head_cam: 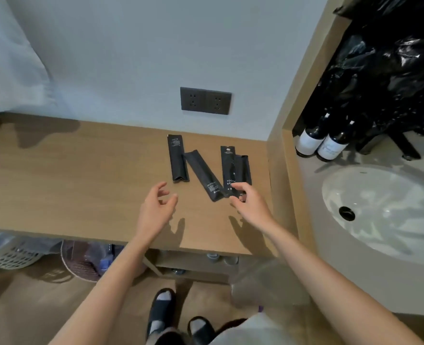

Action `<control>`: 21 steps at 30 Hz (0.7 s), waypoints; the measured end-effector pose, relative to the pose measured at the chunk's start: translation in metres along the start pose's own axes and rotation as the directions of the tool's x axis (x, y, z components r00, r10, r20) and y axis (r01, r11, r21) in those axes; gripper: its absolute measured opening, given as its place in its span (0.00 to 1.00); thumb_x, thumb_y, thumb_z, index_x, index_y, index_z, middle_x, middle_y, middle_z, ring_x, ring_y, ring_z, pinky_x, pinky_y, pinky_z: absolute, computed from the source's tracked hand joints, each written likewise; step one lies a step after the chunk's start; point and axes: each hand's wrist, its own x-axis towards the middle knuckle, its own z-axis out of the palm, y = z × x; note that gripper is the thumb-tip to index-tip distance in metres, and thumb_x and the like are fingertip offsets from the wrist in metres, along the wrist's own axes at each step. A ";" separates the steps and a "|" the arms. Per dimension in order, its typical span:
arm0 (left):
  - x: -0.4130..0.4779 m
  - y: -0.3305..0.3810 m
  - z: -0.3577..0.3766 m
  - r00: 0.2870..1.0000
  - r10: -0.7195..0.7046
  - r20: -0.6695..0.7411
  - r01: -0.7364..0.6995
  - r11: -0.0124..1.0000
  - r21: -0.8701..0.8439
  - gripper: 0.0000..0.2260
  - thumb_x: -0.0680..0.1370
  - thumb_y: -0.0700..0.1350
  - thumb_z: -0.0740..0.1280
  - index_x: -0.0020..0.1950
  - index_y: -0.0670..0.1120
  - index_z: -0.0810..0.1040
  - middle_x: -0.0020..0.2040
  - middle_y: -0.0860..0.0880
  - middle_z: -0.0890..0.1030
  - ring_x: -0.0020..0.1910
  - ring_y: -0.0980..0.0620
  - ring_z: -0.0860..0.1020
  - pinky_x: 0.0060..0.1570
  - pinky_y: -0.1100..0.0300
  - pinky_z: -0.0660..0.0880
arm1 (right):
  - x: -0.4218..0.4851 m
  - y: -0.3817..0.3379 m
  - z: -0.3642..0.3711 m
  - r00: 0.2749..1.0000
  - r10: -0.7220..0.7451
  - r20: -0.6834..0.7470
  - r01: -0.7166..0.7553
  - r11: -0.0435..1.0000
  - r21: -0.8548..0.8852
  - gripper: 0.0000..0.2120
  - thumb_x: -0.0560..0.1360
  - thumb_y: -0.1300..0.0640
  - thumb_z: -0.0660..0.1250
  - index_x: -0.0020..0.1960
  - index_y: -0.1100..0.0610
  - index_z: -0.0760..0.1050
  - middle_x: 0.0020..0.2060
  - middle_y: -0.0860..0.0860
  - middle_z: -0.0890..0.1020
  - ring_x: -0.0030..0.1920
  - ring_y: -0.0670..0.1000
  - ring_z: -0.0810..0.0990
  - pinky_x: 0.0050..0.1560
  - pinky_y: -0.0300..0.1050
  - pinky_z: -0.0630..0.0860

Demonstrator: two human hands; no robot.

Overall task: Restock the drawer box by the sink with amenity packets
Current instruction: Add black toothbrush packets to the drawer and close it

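Observation:
Several long black amenity packets lie on the wooden counter. One packet lies straight at the left, a second packet slants beside it, and a toothbrush packet overlaps a fourth packet at the right. My left hand hovers open over the counter, just below the left packets, holding nothing. My right hand reaches to the lower ends of the right packets, fingertips touching them, fingers apart. No drawer box is in view.
A white sink basin sits to the right behind a wooden divider. Two dark bottles and black plastic bags stand behind it. A double socket is on the wall. A laundry basket and shelf lie under the counter.

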 end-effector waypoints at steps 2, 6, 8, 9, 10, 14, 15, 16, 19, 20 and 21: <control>0.031 -0.009 -0.002 1.000 0.000 0.005 0.000 1.000 -0.008 0.21 0.79 0.47 0.64 0.71 0.48 0.68 0.60 0.51 0.76 0.45 0.62 0.76 0.41 0.65 0.74 | 0.018 -0.005 0.015 1.000 0.012 -0.004 -0.012 0.999 -0.043 0.19 0.77 0.58 0.65 0.68 0.54 0.71 0.62 0.49 0.75 0.52 0.45 0.76 0.54 0.42 0.73; 0.095 -0.027 -0.001 0.998 -0.044 0.035 0.045 0.998 -0.034 0.17 0.78 0.44 0.64 0.67 0.47 0.72 0.57 0.49 0.79 0.50 0.51 0.80 0.53 0.48 0.78 | 0.051 -0.016 0.045 0.998 0.059 0.013 -0.058 0.995 -0.082 0.20 0.77 0.58 0.65 0.69 0.56 0.69 0.66 0.51 0.74 0.65 0.50 0.73 0.63 0.44 0.70; 0.123 -0.035 0.002 0.996 -0.066 0.062 0.068 0.997 -0.038 0.17 0.77 0.43 0.65 0.66 0.47 0.73 0.53 0.51 0.78 0.52 0.48 0.80 0.54 0.48 0.78 | 0.066 -0.017 0.060 0.996 0.087 0.028 -0.084 0.991 -0.103 0.22 0.77 0.58 0.65 0.71 0.56 0.67 0.67 0.52 0.73 0.67 0.51 0.71 0.66 0.45 0.69; 0.135 -0.038 0.004 0.995 -0.071 0.071 0.073 0.997 -0.026 0.18 0.77 0.44 0.65 0.67 0.47 0.72 0.54 0.51 0.78 0.54 0.47 0.79 0.56 0.49 0.77 | 0.072 -0.017 0.066 0.994 0.104 0.032 -0.100 0.987 -0.124 0.23 0.78 0.58 0.64 0.72 0.56 0.66 0.68 0.52 0.72 0.68 0.51 0.71 0.67 0.46 0.68; 0.146 -0.041 0.006 0.994 -0.073 0.078 0.074 0.997 -0.010 0.19 0.77 0.44 0.66 0.67 0.46 0.72 0.55 0.50 0.78 0.55 0.47 0.78 0.57 0.50 0.76 | 0.079 -0.016 0.072 0.992 0.123 0.034 -0.116 0.981 -0.153 0.24 0.78 0.58 0.64 0.73 0.55 0.65 0.69 0.52 0.71 0.69 0.52 0.70 0.68 0.46 0.67; 0.188 -0.053 0.022 0.990 -0.074 0.123 0.065 0.995 0.073 0.25 0.75 0.50 0.68 0.70 0.45 0.68 0.65 0.46 0.75 0.65 0.47 0.72 0.64 0.50 0.71 | 0.100 -0.012 0.095 0.978 0.208 0.029 -0.196 0.954 -0.228 0.26 0.78 0.59 0.63 0.75 0.55 0.61 0.71 0.53 0.68 0.71 0.53 0.66 0.70 0.46 0.63; 0.196 -0.056 0.026 0.987 -0.081 0.136 0.065 0.990 0.122 0.27 0.74 0.52 0.68 0.71 0.46 0.67 0.65 0.46 0.74 0.67 0.46 0.70 0.65 0.50 0.69 | 0.104 -0.011 0.100 0.974 0.227 0.017 -0.217 0.947 -0.236 0.27 0.78 0.60 0.63 0.75 0.55 0.61 0.71 0.54 0.68 0.71 0.54 0.66 0.70 0.47 0.63; 0.201 -0.058 0.031 0.985 -0.097 0.142 0.072 0.982 0.172 0.29 0.74 0.54 0.68 0.72 0.46 0.65 0.65 0.46 0.73 0.68 0.45 0.67 0.65 0.51 0.67 | 0.107 -0.010 0.105 0.971 0.241 -0.004 -0.235 0.941 -0.242 0.27 0.78 0.60 0.64 0.75 0.55 0.61 0.71 0.54 0.68 0.71 0.54 0.65 0.71 0.49 0.63; 0.211 -0.059 0.044 0.981 -0.144 0.133 0.109 0.964 0.243 0.35 0.72 0.56 0.70 0.74 0.48 0.60 0.65 0.42 0.69 0.68 0.42 0.62 0.65 0.51 0.62 | 0.114 -0.007 0.116 0.962 0.262 -0.070 -0.271 0.918 -0.291 0.27 0.78 0.59 0.64 0.75 0.55 0.60 0.70 0.54 0.68 0.70 0.56 0.64 0.71 0.51 0.63; 0.214 -0.058 0.048 0.982 -0.152 0.116 0.117 0.956 0.268 0.37 0.71 0.56 0.71 0.75 0.48 0.59 0.64 0.40 0.68 0.67 0.41 0.62 0.66 0.49 0.62 | 0.115 -0.006 0.119 0.960 0.265 -0.089 -0.279 0.907 -0.314 0.27 0.78 0.59 0.63 0.75 0.54 0.60 0.70 0.53 0.68 0.70 0.56 0.64 0.71 0.52 0.63; 0.217 -0.059 0.052 0.983 -0.159 0.097 0.123 0.947 0.298 0.38 0.70 0.56 0.72 0.75 0.48 0.59 0.64 0.40 0.67 0.67 0.40 0.63 0.66 0.48 0.61 | 0.117 -0.005 0.121 0.958 0.268 -0.105 -0.288 0.898 -0.334 0.27 0.78 0.58 0.64 0.75 0.54 0.60 0.70 0.53 0.67 0.70 0.56 0.63 0.71 0.52 0.63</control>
